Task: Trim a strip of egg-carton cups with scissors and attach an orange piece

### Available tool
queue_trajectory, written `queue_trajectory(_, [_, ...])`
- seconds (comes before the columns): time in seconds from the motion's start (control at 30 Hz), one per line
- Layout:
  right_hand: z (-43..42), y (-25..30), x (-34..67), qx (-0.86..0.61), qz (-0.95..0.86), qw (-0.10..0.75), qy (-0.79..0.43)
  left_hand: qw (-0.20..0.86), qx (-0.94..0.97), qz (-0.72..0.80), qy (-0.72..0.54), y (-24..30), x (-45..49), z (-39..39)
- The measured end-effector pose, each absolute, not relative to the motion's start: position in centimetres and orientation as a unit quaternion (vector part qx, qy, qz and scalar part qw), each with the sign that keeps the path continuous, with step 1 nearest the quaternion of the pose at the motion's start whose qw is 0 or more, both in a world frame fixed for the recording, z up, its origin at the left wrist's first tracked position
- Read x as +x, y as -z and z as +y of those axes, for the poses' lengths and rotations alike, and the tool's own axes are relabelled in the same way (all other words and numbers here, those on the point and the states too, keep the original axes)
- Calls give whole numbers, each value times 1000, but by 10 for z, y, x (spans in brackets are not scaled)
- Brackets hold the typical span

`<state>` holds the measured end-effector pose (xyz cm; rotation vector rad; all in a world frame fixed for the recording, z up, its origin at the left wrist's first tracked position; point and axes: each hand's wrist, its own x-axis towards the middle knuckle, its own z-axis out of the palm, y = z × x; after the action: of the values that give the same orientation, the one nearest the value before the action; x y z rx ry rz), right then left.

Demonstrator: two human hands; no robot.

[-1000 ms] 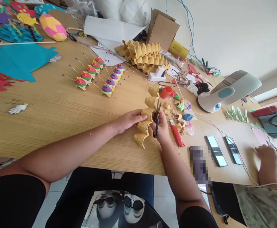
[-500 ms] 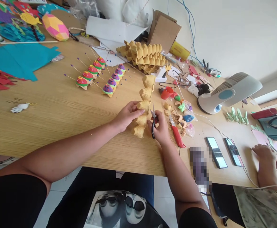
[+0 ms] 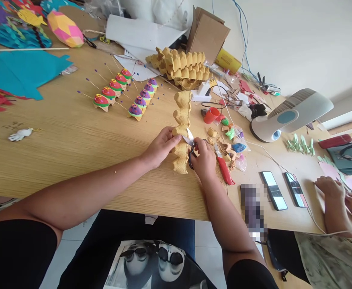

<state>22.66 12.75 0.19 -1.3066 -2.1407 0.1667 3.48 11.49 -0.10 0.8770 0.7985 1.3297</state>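
While both bare forearms come forward from black sleeves, they meet above the light brown wooden table (image 3: 73,150), the left one stretched long and diagonal, the right one rising more steeply. The left hand (image 3: 158,148) grasps the strip of yellow moulded-pulp egg carton (image 3: 180,129) at its middle, with the thumb laid along the cups and pointing to the right. This strip lies between the two hands, its length directed away from the person; whether it touches the table, I cannot tell. The right hand (image 3: 205,160) is curled around the handles of the scissors with black grips and metal blades (image 3: 188,140), its wrist slightly bent inward. The blades are spread apart at the right edge of the strip, and one tip is near the left thumb. Just right of this hand lies a knife with a red handle (image 3: 225,170). Farther, there is a small red plastic cup (image 3: 211,115), and to the left stand two painted carton rows, one red and green (image 3: 112,92), one mostly purple (image 3: 142,98). Behind them, uncut yellow egg cartons (image 3: 183,66) are stacked.
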Motion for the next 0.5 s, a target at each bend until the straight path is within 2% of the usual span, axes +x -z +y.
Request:
queue_trajectory(0.13, [126,-3,226,-513,-804,300,-33,598,385,357,-606,-2,38,112])
queue_trajectory(0.5, [128,-2,228,-544,-790,284,12,611,375,322,-618,-2,39,111])
